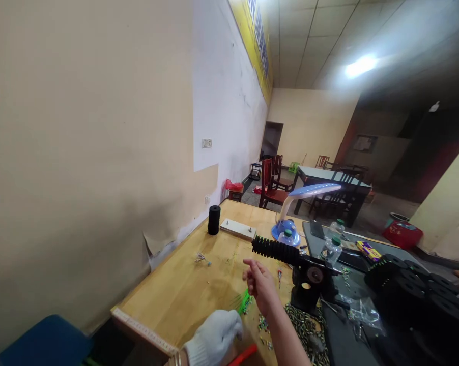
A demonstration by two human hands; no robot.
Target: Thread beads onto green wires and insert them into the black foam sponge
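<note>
My left hand [216,333], in a white knitted glove, is low over the near part of the wooden table with its fingers curled. Just beyond its fingertips is a bundle of thin green strands [244,302]; whether the glove grips them is unclear. A red handle-like piece [245,355] shows beside the glove. My bare right hand [260,285] is raised above the table, index finger bent toward the left and the other fingers curled in. Anything between those fingers is too small to make out. Beyond it, a black ridged roller [275,249] sticks out of a black clamp-like stand [309,284].
Many small metal pieces [304,323] lie beside the stand. Farther back on the table [168,300] are an upright black roller [213,220], a white board [237,229] with two pegs and a blue lamp [309,191]. Black rollers [405,284] pile up at right, near plastic bottles [331,249].
</note>
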